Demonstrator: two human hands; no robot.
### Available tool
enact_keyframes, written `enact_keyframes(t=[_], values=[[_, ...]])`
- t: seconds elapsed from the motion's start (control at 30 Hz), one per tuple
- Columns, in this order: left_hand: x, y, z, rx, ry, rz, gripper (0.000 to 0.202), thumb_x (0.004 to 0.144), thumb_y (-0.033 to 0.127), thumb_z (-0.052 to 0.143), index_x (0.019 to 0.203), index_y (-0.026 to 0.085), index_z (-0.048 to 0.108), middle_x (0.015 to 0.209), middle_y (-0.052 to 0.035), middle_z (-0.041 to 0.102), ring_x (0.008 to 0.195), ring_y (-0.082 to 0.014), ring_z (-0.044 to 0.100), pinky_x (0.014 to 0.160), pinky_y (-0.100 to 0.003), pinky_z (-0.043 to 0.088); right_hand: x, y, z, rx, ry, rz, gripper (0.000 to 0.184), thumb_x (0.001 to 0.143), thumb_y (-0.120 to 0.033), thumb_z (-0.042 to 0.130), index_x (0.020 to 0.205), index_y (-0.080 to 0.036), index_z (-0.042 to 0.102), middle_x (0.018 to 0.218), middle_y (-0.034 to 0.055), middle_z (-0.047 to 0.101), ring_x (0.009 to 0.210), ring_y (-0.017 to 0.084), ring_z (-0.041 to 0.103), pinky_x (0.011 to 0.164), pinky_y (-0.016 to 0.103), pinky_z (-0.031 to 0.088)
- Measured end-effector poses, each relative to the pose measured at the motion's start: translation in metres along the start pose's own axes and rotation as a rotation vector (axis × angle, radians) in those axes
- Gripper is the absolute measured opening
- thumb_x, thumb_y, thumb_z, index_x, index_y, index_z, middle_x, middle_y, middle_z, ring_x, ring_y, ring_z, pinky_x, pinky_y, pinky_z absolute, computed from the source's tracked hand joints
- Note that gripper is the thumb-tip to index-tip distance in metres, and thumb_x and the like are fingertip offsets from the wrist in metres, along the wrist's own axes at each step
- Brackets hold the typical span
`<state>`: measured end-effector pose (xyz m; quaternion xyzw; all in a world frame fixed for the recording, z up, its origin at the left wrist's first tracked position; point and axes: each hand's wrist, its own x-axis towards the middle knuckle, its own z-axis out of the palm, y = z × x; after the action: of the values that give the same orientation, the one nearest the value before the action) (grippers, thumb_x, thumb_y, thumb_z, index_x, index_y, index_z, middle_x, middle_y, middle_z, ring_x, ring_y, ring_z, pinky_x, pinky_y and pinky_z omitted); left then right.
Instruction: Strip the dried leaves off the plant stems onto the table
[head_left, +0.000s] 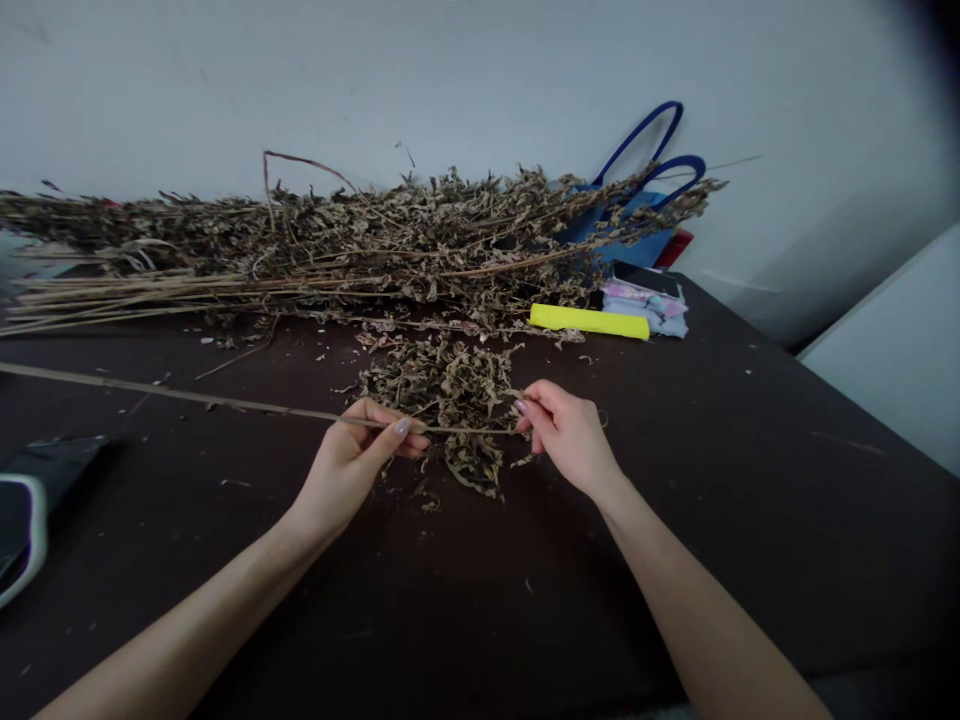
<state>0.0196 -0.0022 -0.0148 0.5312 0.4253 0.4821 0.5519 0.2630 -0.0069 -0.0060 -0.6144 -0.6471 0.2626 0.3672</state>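
Guessing this is leaf-stripping: left hand (346, 458) is pinching the dried stalk (187, 399) over the leaf pile (450, 380), right hand (571, 436) is pinching its tip at the pile's right, next pull's probably needing a steady left grip.

Left hand (358, 452): slender, bare; thumbnail (403, 426) rounded, pale, glossy finish. Right hand (574, 440): likewise bare; thumbnail (520, 407) pale lilac. Left forearm (191, 605) and right forearm (701, 600): uncovered, narrowing toward the wrists, visible to the near edge.
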Motion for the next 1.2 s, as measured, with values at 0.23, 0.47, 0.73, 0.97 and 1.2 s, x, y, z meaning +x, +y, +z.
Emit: enact_keyframes(t=[0.23, 0.47, 0.73, 0.97, 1.2], values=[[-0.001, 0.000, 0.003, 0.039, 0.007, 0.003, 0.012, 0.079, 0.023, 0.062, 0.075, 0.014, 0.057, 0.079, -0.0039, 0.063, 0.071, -0.0131, 0.065, 0.069, -0.024, 0.053, 0.002, 0.003, 0.009, 0.573, -0.138, 0.203, 0.019, 0.083, -0.035, 0.052, 0.078, -0.018, 0.048, 0.071, 0.0031, 0.062, 0.050, 0.009, 0.056, 0.037, 0.020, 0.029], [-0.001, -0.002, 0.003, 0.044, -0.010, 0.024, 0.012, 0.081, 0.024, 0.060, 0.076, 0.015, 0.055, 0.081, -0.0035, 0.062, 0.073, -0.0132, 0.065, 0.069, -0.025, 0.053, 0.001, 0.005, 0.019, 0.817, -0.193, 0.121, 0.019, 0.084, -0.035, 0.056, 0.077, -0.020, 0.048, 0.051, -0.0070, 0.039, 0.045, 0.006, 0.033, 0.044, 0.022, 0.025], [0.001, -0.001, 0.002, 0.095, -0.018, 0.027, 0.012, 0.081, 0.025, 0.059, 0.074, 0.015, 0.059, 0.079, -0.0045, 0.064, 0.070, -0.0131, 0.065, 0.067, -0.025, 0.053, 0.010, 0.006, 0.012, 1.033, -0.016, 0.095, 0.015, 0.080, -0.032, 0.059, 0.074, -0.022, 0.050, 0.053, -0.0067, 0.029, 0.046, 0.007, 0.027, 0.045, 0.022, 0.024], [0.002, -0.002, -0.003, 0.095, -0.022, 0.014, 0.010, 0.080, 0.024, 0.060, 0.077, 0.015, 0.057, 0.076, -0.0049, 0.067, 0.069, -0.0141, 0.065, 0.066, -0.025, 0.052, 0.011, 0.020, -0.003, 0.272, -0.006, 0.074, 0.030, 0.085, -0.035, 0.048, 0.110, -0.022, 0.058, 0.080, 0.0039, 0.061, 0.051, 0.009, 0.053, 0.049, 0.026, 0.042], [0.005, 0.001, -0.009, 0.051, 0.010, 0.018, 0.013, 0.080, 0.026, 0.061, 0.076, 0.016, 0.054, 0.073, -0.0033, 0.068, 0.068, -0.0140, 0.065, 0.065, -0.025, 0.052, 0.002, 0.006, -0.019, -0.101, -0.086, -0.026, 0.023, 0.088, -0.032, 0.043, 0.093, -0.021, 0.063, 0.087, 0.0026, 0.067, 0.042, 0.006, 0.050, 0.049, 0.024, 0.044]])
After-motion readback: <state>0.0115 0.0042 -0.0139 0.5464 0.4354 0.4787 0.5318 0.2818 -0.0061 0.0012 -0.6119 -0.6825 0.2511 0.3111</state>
